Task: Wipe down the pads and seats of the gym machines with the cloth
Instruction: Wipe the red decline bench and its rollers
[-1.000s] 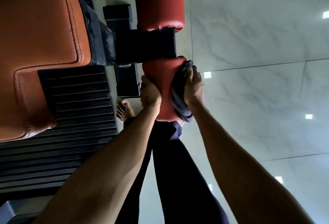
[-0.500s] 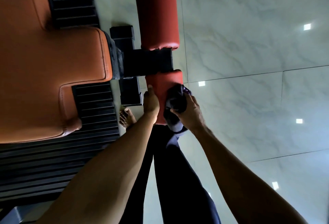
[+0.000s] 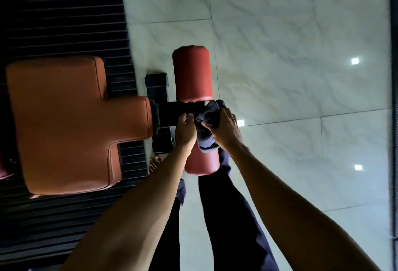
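Observation:
Two red roller pads sit on a black bar at the end of the bench. The far roller pad (image 3: 192, 76) is bare. On the near roller pad (image 3: 201, 162), my right hand (image 3: 225, 129) grips a dark cloth (image 3: 207, 124) bunched over the pad's upper end, by the black bar (image 3: 172, 113). My left hand (image 3: 185, 130) holds the same pad from its left side, thumb up by the cloth. An orange seat pad (image 3: 69, 120) lies to the left.
Black ribbed matting (image 3: 53, 23) lies under the bench on the left. Pale marble floor tiles (image 3: 301, 66) fill the right side. My dark trouser legs (image 3: 226, 217) and a bare foot (image 3: 155, 162) stand right below the near roller.
Both hands and the cloth slid up the near roller pad toward the black bar, baring its lower end. The view pulled back, showing more of the seat and the whole far roller.

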Action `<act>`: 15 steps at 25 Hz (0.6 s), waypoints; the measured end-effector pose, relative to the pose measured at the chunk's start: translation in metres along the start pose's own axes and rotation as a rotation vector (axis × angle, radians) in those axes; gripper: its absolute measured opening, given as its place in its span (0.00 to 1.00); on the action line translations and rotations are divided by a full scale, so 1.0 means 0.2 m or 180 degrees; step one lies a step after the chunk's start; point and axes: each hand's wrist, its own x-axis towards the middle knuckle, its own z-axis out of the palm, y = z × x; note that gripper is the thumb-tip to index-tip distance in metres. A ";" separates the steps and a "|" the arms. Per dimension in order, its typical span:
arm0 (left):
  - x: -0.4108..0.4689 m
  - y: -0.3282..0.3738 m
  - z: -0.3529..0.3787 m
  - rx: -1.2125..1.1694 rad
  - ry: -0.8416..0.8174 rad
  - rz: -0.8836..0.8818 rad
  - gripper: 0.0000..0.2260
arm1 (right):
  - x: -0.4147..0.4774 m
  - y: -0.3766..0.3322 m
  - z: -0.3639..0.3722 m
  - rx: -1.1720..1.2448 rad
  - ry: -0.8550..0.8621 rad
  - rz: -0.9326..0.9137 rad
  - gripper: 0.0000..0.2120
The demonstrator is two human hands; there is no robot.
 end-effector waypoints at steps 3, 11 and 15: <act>0.14 0.11 0.06 -0.0065 0.0159 0.0052 0.18 | 0.15 -0.02 -0.04 0.0231 0.0089 0.0123 0.32; 0.61 0.35 0.28 0.0122 0.1083 0.0011 0.25 | 0.65 0.01 -0.15 0.0656 -0.0068 0.0146 0.33; 0.83 0.46 0.35 0.0314 0.1607 -0.0424 0.27 | 0.92 0.02 -0.11 0.0758 -0.0365 -0.0227 0.29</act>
